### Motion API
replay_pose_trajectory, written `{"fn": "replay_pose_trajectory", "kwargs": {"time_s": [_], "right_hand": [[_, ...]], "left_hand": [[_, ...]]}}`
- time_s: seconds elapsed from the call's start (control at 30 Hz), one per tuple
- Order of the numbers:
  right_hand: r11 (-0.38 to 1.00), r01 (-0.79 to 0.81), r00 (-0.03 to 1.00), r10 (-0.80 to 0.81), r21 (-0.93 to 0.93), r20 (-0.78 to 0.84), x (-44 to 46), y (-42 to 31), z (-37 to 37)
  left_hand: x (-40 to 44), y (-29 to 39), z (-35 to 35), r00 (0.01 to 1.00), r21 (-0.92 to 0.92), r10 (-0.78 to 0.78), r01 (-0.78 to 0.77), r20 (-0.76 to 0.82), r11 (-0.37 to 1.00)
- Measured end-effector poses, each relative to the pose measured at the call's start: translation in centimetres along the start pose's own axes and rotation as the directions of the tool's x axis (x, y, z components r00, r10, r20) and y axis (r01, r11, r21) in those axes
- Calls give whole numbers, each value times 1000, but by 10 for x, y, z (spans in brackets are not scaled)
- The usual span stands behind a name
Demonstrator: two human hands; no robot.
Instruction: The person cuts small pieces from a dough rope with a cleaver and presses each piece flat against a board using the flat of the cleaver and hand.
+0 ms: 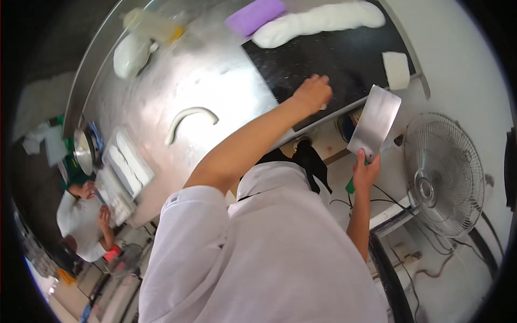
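My right hand [366, 168] grips the green handle of a cleaver [375, 118], its broad metal blade pointing up beside the table's edge. My left hand [314, 94] is over the near part of a black board [323, 64], fingers curled closed. A small pale bit shows beneath those fingers, too little to name. At the board's far side lies a long white dough roll [318, 24], with a purple dough-like piece [255, 16] against its left end. A white rectangular piece [397, 70], perhaps a cloth or sponge, rests at the board's right corner.
A thin curved dough strip [191, 119] lies on the metal table [226, 81]. Farther back are a bottle with a yellow cap [153, 27] and a white bag [131, 55]. Trays [129, 164] stand left, near a co-worker [83, 220]. A fan [444, 175] stands right.
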State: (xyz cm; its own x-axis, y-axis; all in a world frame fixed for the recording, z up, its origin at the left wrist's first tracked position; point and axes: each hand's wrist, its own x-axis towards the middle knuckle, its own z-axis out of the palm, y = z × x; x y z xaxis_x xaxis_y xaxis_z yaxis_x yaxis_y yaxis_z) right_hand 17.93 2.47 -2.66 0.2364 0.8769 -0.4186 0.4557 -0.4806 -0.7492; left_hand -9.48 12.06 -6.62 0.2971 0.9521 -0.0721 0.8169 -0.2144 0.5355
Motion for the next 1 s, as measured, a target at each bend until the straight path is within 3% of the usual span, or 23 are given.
{"fn": "replay_pose_trajectory", "kwargs": {"time_s": [0.03, 0.1, 0.13, 0.2, 0.23, 0.3, 0.33, 0.37, 0.4, 0.43, 0.47, 0.53, 0.67, 0.73, 0.8, 0.83, 0.87, 0.93, 1.0], "right_hand": [[999, -17, 1000, 17, 33, -17, 3, 15, -8], [981, 191, 976, -185, 40, -117, 5, 43, -14], [988, 144, 982, -137, 53, -130, -8, 56, -24], [984, -122, 991, 127, 127, -33, -5, 39, -30], [980, -119, 991, 127, 160, -40, 6, 50, -29], [974, 134, 989, -120, 184, -85, 19, 67, -26], [973, 123, 990, -106, 196, -93, 27, 75, -29], [962, 122, 992, -112, 245, -53, 37, 61, -37], [949, 125, 992, -127, 290, -11, 51, 47, -44], [940, 144, 988, -156, 310, 14, 68, 40, -50], [941, 149, 986, -164, 304, 24, 86, 26, -56], [802, 243, 960, -280, 546, -15, 121, -7, -65], [698, 362, 920, -373, 617, -119, 194, -67, -63], [617, 472, 868, -450, 629, -210, 227, -63, -46], [700, 424, 897, -411, 575, -161, 256, -41, -26], [921, 177, 983, -183, 346, -15, 269, -24, -18], [995, -87, 995, 85, 49, 52, 278, -12, -16], [999, -39, 998, 37, 23, 51, 281, -15, -20], [948, 106, 994, -93, 300, -58, 268, -46, -28]], "left_hand": [[18, 0, 9, 999, 22, 25, -26, 23, 999], [46, 10, -6, 919, 211, -299, 249, 257, 945], [52, 14, -10, 916, 316, -299, 210, 267, 925], [50, 16, -14, 955, 314, -216, 145, 205, 938], [60, 17, -19, 958, 340, -202, 124, 204, 932], [75, 30, -23, 788, 329, -306, 139, 535, 934], [82, 40, -15, 783, 337, -302, 126, 544, 933], [85, 50, 3, 944, 160, -242, 209, 226, 965], [85, 54, 18, 964, -44, -224, 220, -141, 975], [80, 50, 36, 962, -20, -173, 173, -211, 985], [74, 49, 42, 958, -25, -184, 183, -219, 983], [62, 46, 45, 988, 293, -57, 98, -146, 951], [62, 37, 38, 986, 132, -161, 165, -45, 977], [58, 30, 42, 973, 48, -185, 193, -135, 980], [56, 27, 40, 958, 43, -178, 192, -225, 980], [56, 27, 41, 940, 33, -208, 225, -271, 974], [56, 28, 40, 933, 13, -239, 251, -271, 968], [57, 24, 41, 926, 48, -236, 261, -294, 964], [59, 23, 43, 901, -9, -265, 279, -344, 960]]}}
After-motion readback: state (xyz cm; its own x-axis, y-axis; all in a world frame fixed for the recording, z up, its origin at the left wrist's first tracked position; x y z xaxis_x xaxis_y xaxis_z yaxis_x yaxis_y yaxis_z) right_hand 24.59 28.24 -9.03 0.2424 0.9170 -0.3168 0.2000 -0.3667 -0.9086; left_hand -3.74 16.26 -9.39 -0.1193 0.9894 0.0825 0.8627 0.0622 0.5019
